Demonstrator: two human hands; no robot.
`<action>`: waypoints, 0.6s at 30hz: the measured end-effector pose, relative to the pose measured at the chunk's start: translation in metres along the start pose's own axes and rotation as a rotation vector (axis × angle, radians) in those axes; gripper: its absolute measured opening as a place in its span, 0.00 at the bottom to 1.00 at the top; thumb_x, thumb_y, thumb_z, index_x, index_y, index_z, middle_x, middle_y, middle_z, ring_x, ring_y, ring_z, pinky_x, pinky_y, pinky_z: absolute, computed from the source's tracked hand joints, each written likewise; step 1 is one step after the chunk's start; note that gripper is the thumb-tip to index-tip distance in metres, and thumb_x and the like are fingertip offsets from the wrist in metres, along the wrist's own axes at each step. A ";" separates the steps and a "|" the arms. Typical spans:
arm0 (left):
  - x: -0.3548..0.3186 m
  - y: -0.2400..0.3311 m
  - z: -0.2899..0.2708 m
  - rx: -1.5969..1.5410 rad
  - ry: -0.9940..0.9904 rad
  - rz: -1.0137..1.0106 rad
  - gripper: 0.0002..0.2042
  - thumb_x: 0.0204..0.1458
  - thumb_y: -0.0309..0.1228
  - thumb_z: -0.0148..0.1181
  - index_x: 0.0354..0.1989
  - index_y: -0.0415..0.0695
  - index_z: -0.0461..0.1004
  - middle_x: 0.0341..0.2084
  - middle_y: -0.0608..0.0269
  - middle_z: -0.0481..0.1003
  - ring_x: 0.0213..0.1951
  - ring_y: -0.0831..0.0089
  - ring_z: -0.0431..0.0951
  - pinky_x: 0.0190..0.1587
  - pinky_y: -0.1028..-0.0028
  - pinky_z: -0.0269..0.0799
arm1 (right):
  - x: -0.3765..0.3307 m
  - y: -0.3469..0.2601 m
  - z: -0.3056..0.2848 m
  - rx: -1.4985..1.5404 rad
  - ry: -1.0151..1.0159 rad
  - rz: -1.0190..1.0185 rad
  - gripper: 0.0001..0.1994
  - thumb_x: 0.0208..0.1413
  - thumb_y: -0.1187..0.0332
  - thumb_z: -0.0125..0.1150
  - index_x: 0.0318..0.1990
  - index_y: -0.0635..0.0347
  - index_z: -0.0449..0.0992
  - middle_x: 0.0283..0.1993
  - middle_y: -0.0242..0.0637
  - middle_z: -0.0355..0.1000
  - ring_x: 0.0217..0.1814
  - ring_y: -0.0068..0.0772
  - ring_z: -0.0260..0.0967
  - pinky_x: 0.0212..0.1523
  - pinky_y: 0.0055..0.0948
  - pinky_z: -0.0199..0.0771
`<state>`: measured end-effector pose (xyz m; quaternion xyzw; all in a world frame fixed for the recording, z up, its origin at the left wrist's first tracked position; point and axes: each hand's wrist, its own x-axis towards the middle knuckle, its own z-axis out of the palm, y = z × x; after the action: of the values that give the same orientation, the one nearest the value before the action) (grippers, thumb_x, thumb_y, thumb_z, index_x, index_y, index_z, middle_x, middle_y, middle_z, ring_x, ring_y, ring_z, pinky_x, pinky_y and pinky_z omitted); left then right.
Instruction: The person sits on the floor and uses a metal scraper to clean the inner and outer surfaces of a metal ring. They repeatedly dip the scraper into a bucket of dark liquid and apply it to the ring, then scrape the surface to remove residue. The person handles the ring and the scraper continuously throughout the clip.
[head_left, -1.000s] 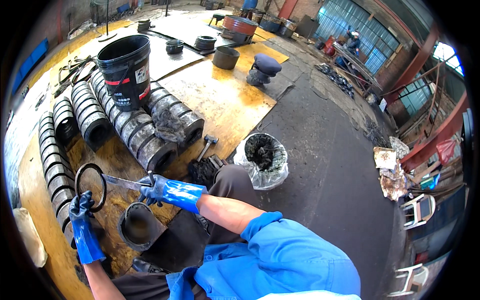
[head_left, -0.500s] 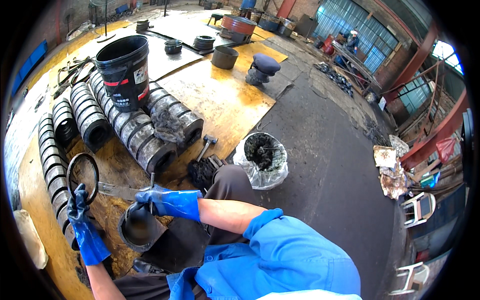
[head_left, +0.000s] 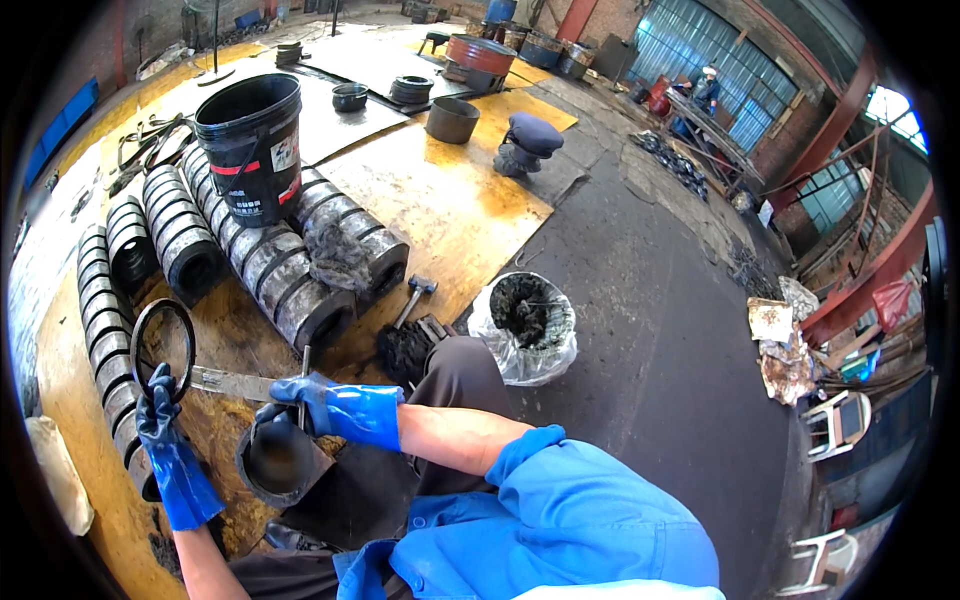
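One black ring (head_left: 191, 345) rises above my left fingers (head_left: 157, 405), pinched at its lower rim — my right fingers (head_left: 288, 390) clasp a flat blade (head_left: 232, 383), its long axis pointing left ringward; contact unclear.

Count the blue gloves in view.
2: one glove on the left hand, holding a black ring; the other on the right hand, gripping a flat metal blade. Any on the distant person are too small to tell.
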<state>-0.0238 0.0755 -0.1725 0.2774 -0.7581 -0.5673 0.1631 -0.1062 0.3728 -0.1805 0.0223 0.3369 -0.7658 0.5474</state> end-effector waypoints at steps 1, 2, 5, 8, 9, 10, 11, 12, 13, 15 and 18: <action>0.001 0.000 0.000 0.001 -0.001 -0.001 0.10 0.55 0.36 0.58 0.37 0.41 0.78 0.23 0.65 0.76 0.19 0.81 0.69 0.21 0.78 0.62 | -0.004 -0.004 0.002 -0.002 -0.012 -0.035 0.15 0.63 0.63 0.50 0.46 0.68 0.70 0.39 0.50 0.77 0.26 0.31 0.76 0.24 0.28 0.77; 0.000 -0.001 0.001 0.003 -0.004 -0.004 0.10 0.55 0.36 0.58 0.37 0.41 0.78 0.23 0.65 0.76 0.19 0.81 0.69 0.21 0.78 0.62 | -0.005 -0.005 0.001 -0.001 -0.010 -0.035 0.15 0.63 0.63 0.50 0.46 0.68 0.70 0.39 0.50 0.77 0.26 0.31 0.76 0.24 0.28 0.77; 0.002 -0.002 0.000 0.003 0.001 -0.006 0.10 0.55 0.36 0.59 0.36 0.41 0.78 0.22 0.65 0.75 0.19 0.81 0.68 0.21 0.78 0.62 | -0.014 -0.013 0.004 -0.156 -0.030 -0.181 0.13 0.63 0.62 0.51 0.45 0.63 0.71 0.37 0.49 0.77 0.25 0.30 0.76 0.24 0.26 0.77; 0.002 -0.003 0.002 0.006 -0.008 -0.004 0.10 0.55 0.36 0.59 0.36 0.41 0.78 0.22 0.65 0.75 0.18 0.81 0.68 0.20 0.78 0.61 | -0.005 -0.016 -0.007 -0.300 0.013 -0.230 0.12 0.63 0.61 0.51 0.45 0.60 0.71 0.36 0.47 0.77 0.25 0.28 0.75 0.24 0.25 0.76; 0.003 -0.003 0.002 0.008 -0.011 -0.005 0.10 0.55 0.36 0.59 0.36 0.41 0.78 0.22 0.65 0.75 0.18 0.81 0.68 0.20 0.78 0.61 | -0.004 -0.016 -0.011 -0.334 0.034 -0.273 0.13 0.63 0.60 0.52 0.46 0.58 0.71 0.35 0.45 0.77 0.25 0.27 0.75 0.23 0.24 0.75; 0.002 -0.004 0.001 0.009 -0.013 -0.005 0.10 0.55 0.36 0.59 0.36 0.41 0.78 0.21 0.65 0.75 0.18 0.81 0.68 0.20 0.78 0.61 | -0.003 -0.017 -0.010 -0.332 0.033 -0.271 0.13 0.63 0.60 0.52 0.46 0.58 0.71 0.35 0.45 0.77 0.25 0.27 0.75 0.23 0.24 0.75; 0.001 -0.004 0.001 0.015 -0.016 -0.005 0.10 0.55 0.36 0.59 0.36 0.41 0.78 0.21 0.65 0.75 0.18 0.81 0.68 0.20 0.78 0.61 | -0.002 -0.020 -0.008 -0.382 0.064 -0.277 0.13 0.63 0.59 0.51 0.47 0.58 0.71 0.35 0.44 0.78 0.25 0.26 0.75 0.23 0.23 0.74; 0.001 -0.003 0.001 0.019 -0.017 -0.002 0.10 0.55 0.36 0.59 0.36 0.41 0.78 0.21 0.65 0.75 0.18 0.81 0.67 0.20 0.78 0.61 | -0.001 -0.022 -0.007 -0.432 0.096 -0.282 0.14 0.63 0.58 0.51 0.48 0.57 0.71 0.35 0.43 0.78 0.25 0.26 0.75 0.22 0.23 0.74; 0.000 -0.003 0.002 0.020 -0.022 -0.003 0.10 0.55 0.36 0.59 0.36 0.41 0.78 0.21 0.65 0.75 0.18 0.81 0.67 0.20 0.78 0.61 | 0.004 -0.023 -0.008 -0.519 0.155 -0.269 0.16 0.63 0.57 0.51 0.52 0.57 0.71 0.36 0.41 0.78 0.24 0.24 0.74 0.22 0.23 0.74; -0.001 -0.004 -0.004 0.032 -0.016 -0.005 0.10 0.55 0.36 0.59 0.36 0.41 0.78 0.21 0.65 0.75 0.17 0.81 0.67 0.19 0.78 0.61 | -0.010 -0.030 0.013 -0.675 0.199 -0.287 0.17 0.63 0.58 0.50 0.53 0.57 0.71 0.36 0.40 0.78 0.24 0.23 0.74 0.22 0.23 0.73; -0.006 -0.003 0.001 0.050 -0.044 -0.008 0.10 0.55 0.36 0.59 0.36 0.41 0.78 0.20 0.65 0.75 0.17 0.81 0.67 0.19 0.78 0.61 | 0.002 -0.020 -0.005 -0.811 0.215 -0.415 0.17 0.63 0.63 0.49 0.55 0.58 0.71 0.36 0.37 0.78 0.25 0.21 0.73 0.24 0.23 0.74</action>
<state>-0.0191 0.0792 -0.1754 0.2720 -0.7744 -0.5547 0.1369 -0.1258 0.3775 -0.1752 -0.1821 0.6613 -0.6588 0.3090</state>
